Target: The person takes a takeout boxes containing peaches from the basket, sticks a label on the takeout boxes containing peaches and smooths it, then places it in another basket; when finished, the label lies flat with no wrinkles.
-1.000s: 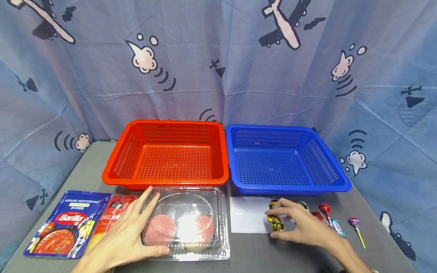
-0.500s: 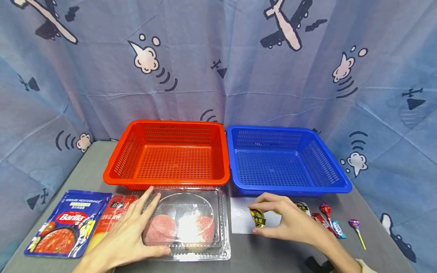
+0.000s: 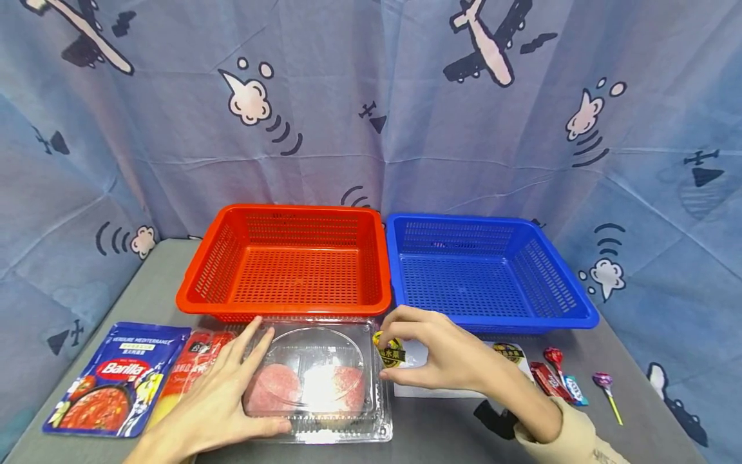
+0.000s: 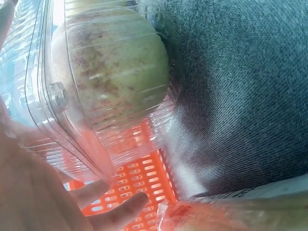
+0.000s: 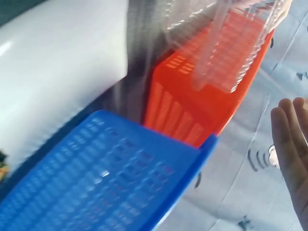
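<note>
A clear plastic clamshell box with two round pink fruits lies in front of the red basket. My left hand rests along the box's left side, fingers fairly straight and spread, thumb at the front. The left wrist view shows a fruit as greenish with a red blush through the box wall. Between thumb and fingers, my right hand pinches a black-and-yellow sticker close to the box's right edge. Partly under that hand lies a white sticker sheet, with another sticker at its right end.
A red basket and a blue basket stand side by side behind. At left lie a blue Barilla pouch and a red packet, partly under the left arm. Lollipops and small wrapped sweets lie at right.
My right hand has carried the sticker leftward from over the sheet to the box's right edge. My left hand has stayed on the box.
</note>
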{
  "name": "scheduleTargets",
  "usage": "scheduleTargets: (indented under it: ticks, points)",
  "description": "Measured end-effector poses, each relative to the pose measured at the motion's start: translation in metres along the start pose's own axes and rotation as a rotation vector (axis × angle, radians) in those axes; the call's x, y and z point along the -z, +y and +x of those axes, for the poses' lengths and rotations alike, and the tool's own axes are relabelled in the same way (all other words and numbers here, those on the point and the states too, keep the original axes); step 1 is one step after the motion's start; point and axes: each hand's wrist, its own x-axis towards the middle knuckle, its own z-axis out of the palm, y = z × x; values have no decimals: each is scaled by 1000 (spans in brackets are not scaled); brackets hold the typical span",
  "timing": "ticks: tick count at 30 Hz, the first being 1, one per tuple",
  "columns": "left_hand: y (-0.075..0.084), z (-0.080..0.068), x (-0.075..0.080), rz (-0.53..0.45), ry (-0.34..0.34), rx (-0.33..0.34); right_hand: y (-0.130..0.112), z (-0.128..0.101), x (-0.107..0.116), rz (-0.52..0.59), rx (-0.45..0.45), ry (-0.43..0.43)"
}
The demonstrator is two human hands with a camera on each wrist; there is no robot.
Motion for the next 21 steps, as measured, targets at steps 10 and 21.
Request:
scheduleTargets:
  ticks: [10, 21]
  points:
    - [1, 0, 2, 5, -4, -11, -14, 36, -7, -153, 115, -70]
    - [1, 0, 2, 7, -4, -20, -35, 76, -19, -283, 105, -259]
